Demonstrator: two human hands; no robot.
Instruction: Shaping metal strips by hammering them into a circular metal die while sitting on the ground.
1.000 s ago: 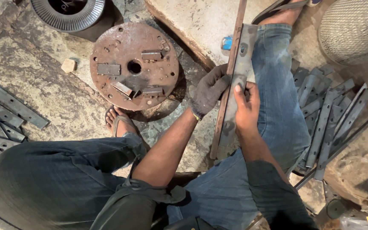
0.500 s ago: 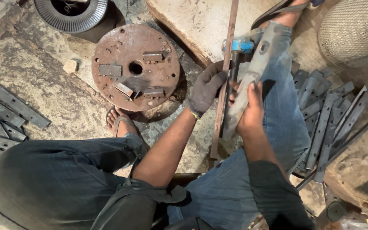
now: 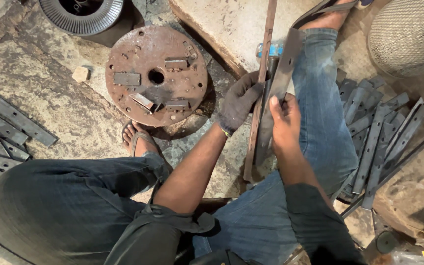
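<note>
While seated, my gloved left hand [image 3: 239,100] grips 1 rusty steel bar [image 3: 260,88]. My bare right hand [image 3: 284,122] clasps 1 drilled flat plate [image 3: 277,93] beside it.

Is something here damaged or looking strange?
The round steel plate on the floor is heavily rusted, with small blocks fixed on it askew. Only the left hand wears a glove; the right hand is bare.

Stone floor [image 3: 50,93] bears rusty disc [image 3: 156,74], flat bars [image 3: 374,132], wire spool [image 3: 82,14]
</note>
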